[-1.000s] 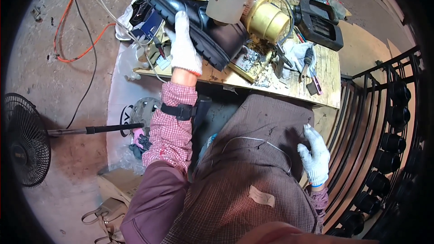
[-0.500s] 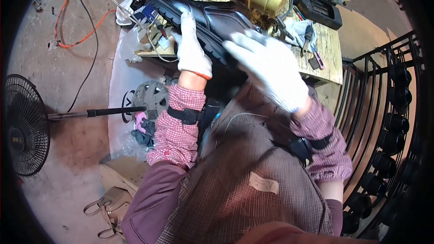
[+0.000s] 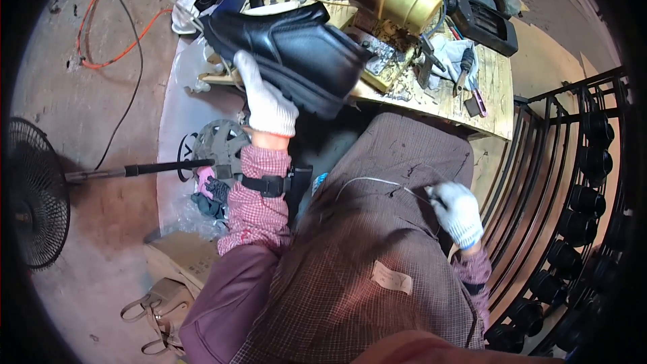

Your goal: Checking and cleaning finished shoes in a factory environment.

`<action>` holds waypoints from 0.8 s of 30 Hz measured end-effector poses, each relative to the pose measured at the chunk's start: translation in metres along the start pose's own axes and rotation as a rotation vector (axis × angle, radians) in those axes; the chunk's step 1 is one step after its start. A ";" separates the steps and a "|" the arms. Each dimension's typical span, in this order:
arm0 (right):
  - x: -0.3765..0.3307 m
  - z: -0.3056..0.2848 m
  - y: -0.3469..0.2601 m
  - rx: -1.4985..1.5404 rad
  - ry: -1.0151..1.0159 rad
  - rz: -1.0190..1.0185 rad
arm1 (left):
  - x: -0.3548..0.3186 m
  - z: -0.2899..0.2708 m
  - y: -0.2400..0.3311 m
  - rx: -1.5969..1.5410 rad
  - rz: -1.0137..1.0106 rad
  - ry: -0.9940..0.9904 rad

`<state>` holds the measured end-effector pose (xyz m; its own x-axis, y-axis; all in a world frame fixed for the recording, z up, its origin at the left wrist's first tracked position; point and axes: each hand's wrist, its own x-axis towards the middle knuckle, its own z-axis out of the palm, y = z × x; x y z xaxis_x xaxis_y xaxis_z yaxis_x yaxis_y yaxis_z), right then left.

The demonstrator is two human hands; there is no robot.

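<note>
A black leather shoe (image 3: 296,47) with a thick black sole is held up at the near side of the workbench, tilted and slightly blurred. My left hand (image 3: 266,101), in a white knit glove, grips it from below, its thumb along the sole edge and the other fingers hidden behind. My right hand (image 3: 456,214), gloved the same way, is away from the shoe, low over the right side of the brown checked apron (image 3: 364,229) on my lap. Its fingers are curled in against the cloth; what they hold, if anything, is hidden.
On the wooden workbench (image 3: 495,74) stand a yellow cylindrical machine (image 3: 408,3) and a black plastic case (image 3: 482,17); a dark-handled brush (image 3: 465,64) lies near a white cloth. A fan (image 3: 37,192) is at left. Black shoes fill a metal rack (image 3: 552,101) at right.
My right hand has left the shoe and dropped down and right to the apron. The shoe has turned in my left hand, showing more of its upper.
</note>
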<state>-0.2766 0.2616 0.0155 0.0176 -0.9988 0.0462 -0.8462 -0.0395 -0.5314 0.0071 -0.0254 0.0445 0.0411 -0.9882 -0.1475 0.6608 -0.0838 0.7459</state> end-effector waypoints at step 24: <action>0.038 -0.054 -0.057 -0.089 0.205 -0.203 | -0.062 -0.022 -0.049 -0.711 -0.752 -0.477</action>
<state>-0.2562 0.2279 0.0934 0.0912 -0.9436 0.3181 -0.8798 -0.2260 -0.4181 -0.0112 0.0428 0.0032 -0.7337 -0.6790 -0.0261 0.6789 -0.7341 0.0134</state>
